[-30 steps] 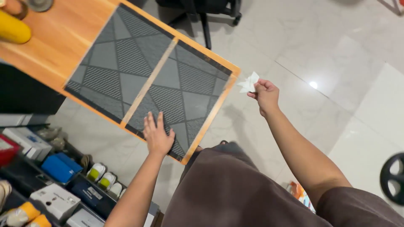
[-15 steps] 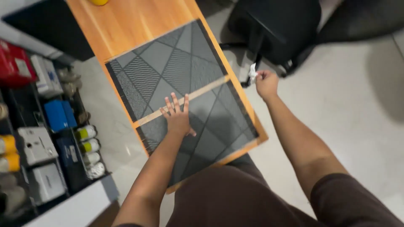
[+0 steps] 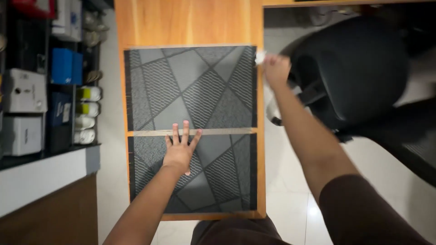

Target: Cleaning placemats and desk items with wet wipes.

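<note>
Running away lengthwise, mats [image 3: 190, 95] under left hand [image 3: 180, 152].

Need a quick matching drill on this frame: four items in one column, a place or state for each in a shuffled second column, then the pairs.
1. left hand
2. right hand
3. black chair
4. blue box

A. on the shelf at left
B. flat on the grey patterned mats
C. on the floor, right of the wooden table
D. at the mat's far right corner, closed on a white tissue

Pairs: 1-B, 2-D, 3-C, 4-A
</note>
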